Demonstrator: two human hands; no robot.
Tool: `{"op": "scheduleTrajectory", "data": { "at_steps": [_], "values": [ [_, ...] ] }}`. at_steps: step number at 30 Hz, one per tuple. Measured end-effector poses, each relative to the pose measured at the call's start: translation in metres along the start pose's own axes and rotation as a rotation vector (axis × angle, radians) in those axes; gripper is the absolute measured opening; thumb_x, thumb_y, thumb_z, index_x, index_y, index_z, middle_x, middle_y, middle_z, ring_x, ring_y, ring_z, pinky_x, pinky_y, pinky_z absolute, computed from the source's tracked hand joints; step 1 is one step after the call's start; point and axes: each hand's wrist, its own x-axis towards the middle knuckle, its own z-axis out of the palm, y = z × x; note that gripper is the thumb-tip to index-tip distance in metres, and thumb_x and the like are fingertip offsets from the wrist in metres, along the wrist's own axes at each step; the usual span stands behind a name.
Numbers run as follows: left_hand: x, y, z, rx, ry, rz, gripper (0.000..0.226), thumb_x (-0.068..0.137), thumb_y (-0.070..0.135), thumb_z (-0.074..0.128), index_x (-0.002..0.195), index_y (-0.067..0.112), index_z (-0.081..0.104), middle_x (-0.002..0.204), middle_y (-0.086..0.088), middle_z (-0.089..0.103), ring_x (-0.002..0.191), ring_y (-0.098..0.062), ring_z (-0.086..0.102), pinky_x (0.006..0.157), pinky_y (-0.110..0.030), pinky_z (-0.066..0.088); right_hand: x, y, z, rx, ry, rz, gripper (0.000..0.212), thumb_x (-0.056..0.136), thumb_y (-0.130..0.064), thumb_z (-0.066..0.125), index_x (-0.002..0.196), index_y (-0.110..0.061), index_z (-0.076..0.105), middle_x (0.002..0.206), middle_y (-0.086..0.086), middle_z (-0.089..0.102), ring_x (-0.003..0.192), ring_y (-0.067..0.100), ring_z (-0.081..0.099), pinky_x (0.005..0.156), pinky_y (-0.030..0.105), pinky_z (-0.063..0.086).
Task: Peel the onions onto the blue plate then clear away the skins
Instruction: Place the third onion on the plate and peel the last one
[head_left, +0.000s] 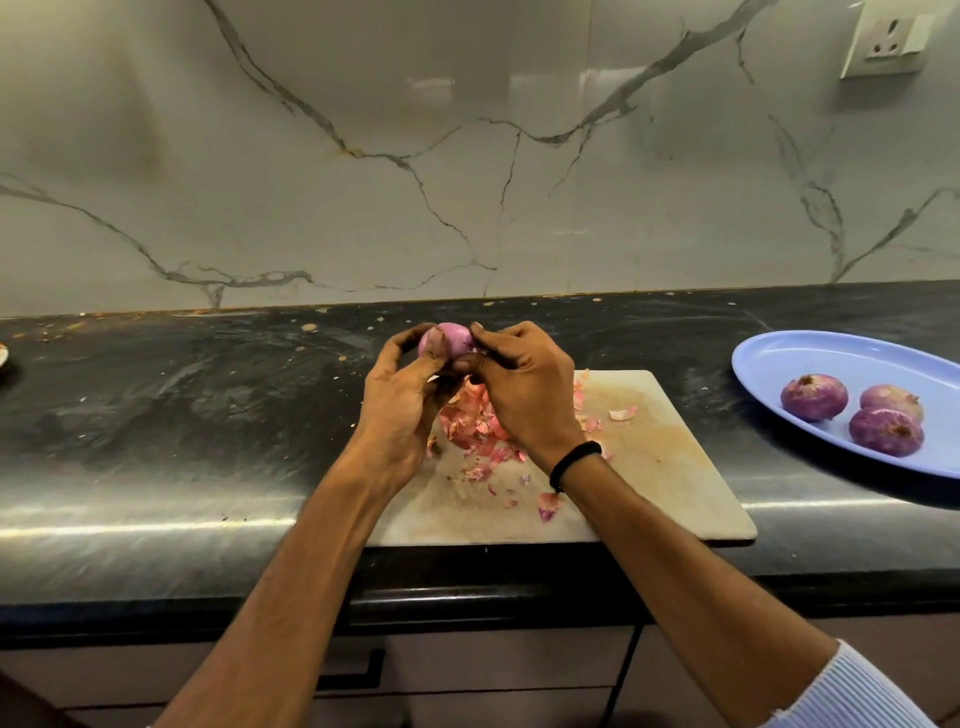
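Head view: both hands are working one onion in the air, above the far edge of the cutting board. The left hand is cupping it from the left, fingers curled round the purple bulb, a tight hold. The right hand is pinching at the onion's right side, fingertips pressed close together on what looks like a strip of skin; the strip itself is mostly hidden behind the fingers. The onion's stem-to-root axis is hard to call, since the ends are covered by the grip.

Key relation: the blue plate is sitting well to the right of the grip, on the dark counter, apart from the board's right edge. The right hand is the nearer one to it, so a transfer is probably going rightward across the board with that hand, once the left is letting go. Three onions are already lying on the plate's near right part: one to the left, two close together and. The plate's left part is bare.

The skins are piling on the board directly under the hands, with loose flakes scattering toward the board's middle and near edge. Judging by this, peeling is nearly through on this onion and clearing is not yet begun.

Risk: flakes are dropping off the board's left side onto the counter. A black band is sitting on the right wrist.
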Motion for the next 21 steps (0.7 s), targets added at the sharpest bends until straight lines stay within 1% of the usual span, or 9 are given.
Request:
{"op": "scheduleTrajectory", "data": {
  "at_steps": [2,5,7,9,10,14,17,19,21],
  "values": [
    [0.000,-0.001,0.000,-0.010,0.007,-0.008,0.058,0.082,0.025,0.069,0.131,0.002,0.051,0.113,-0.015,0.071,0.100,-0.025,0.072,0.088,-0.037,0.060,-0.001,0.000,0.000,-0.044,0.085,-0.053,0.017,0.083,-0.013,0.079,0.098,-0.005,0.077,0.080,0.002,0.065,0.068,0.007,0.055,0.064,0.007,0.046],
    [-0.001,-0.001,0.003,-0.031,0.036,-0.025,0.064,0.076,0.025,0.073,0.130,0.002,0.047,0.096,-0.009,0.076,0.092,-0.023,0.074,0.086,-0.040,0.060,-0.002,-0.003,-0.002,-0.067,0.115,-0.046,0.009,0.082,-0.009,0.079,0.091,-0.006,0.078,0.081,0.004,0.071,0.071,0.010,0.061,0.067,0.007,0.049],
    [-0.002,-0.001,0.003,-0.042,0.042,-0.041,0.060,0.078,0.024,0.072,0.128,0.002,0.048,0.105,-0.015,0.073,0.095,-0.026,0.073,0.083,-0.040,0.061,-0.001,-0.001,-0.003,-0.085,0.102,-0.009,0.008,0.083,-0.006,0.078,0.091,-0.007,0.077,0.085,0.004,0.073,0.078,0.011,0.065,0.074,0.013,0.053],
    [-0.002,0.000,0.002,-0.051,0.053,-0.055,0.049,0.087,0.019,0.067,0.128,0.000,0.049,0.112,-0.019,0.069,0.094,-0.027,0.073,0.077,-0.035,0.060,0.001,0.000,-0.005,-0.093,0.082,0.067,0.009,0.085,-0.005,0.074,0.093,-0.009,0.076,0.090,0.004,0.074,0.083,0.012,0.066,0.078,0.025,0.058],
    [-0.002,0.000,0.001,-0.046,0.055,-0.057,0.043,0.091,0.015,0.064,0.128,0.000,0.049,0.110,-0.017,0.069,0.090,-0.024,0.073,0.072,-0.031,0.060,0.002,0.000,-0.006,-0.087,0.074,0.096,0.011,0.086,-0.006,0.073,0.096,-0.009,0.075,0.093,0.003,0.074,0.086,0.012,0.066,0.080,0.026,0.058],
    [-0.002,0.002,0.001,-0.019,0.034,-0.040,0.035,0.095,0.002,0.055,0.130,-0.001,0.049,0.101,-0.013,0.068,0.076,-0.015,0.074,0.064,-0.024,0.058,0.005,0.000,-0.010,0.007,-0.057,0.179,0.028,0.092,-0.017,0.070,0.120,-0.015,0.069,0.121,0.002,0.066,0.108,0.011,0.062,0.093,0.020,0.053],
    [-0.001,0.000,0.000,-0.015,0.002,-0.029,0.037,0.092,0.002,0.058,0.128,-0.001,0.050,0.109,-0.019,0.069,0.087,-0.022,0.074,0.070,-0.027,0.059,0.007,-0.003,-0.008,0.271,-0.206,0.375,0.042,0.093,-0.028,0.068,0.132,-0.014,0.062,0.127,0.003,0.064,0.114,0.013,0.062,0.096,0.033,0.055],
    [0.001,-0.002,-0.002,-0.027,-0.020,-0.014,0.044,0.086,0.005,0.063,0.128,0.001,0.052,0.116,-0.022,0.068,0.098,-0.027,0.073,0.077,-0.030,0.060,0.006,-0.005,-0.005,0.399,-0.249,0.420,0.044,0.092,-0.031,0.067,0.131,-0.013,0.062,0.121,0.003,0.068,0.111,0.015,0.066,0.094,0.039,0.057],
    [0.002,-0.004,-0.004,-0.034,-0.061,-0.009,0.051,0.082,0.007,0.066,0.131,0.006,0.055,0.117,-0.018,0.070,0.105,-0.027,0.071,0.083,-0.030,0.059,0.004,-0.007,-0.004,0.460,-0.246,0.421,0.040,0.093,-0.028,0.065,0.129,-0.012,0.064,0.118,0.003,0.070,0.110,0.016,0.066,0.093,0.037,0.057]
  ]
}}
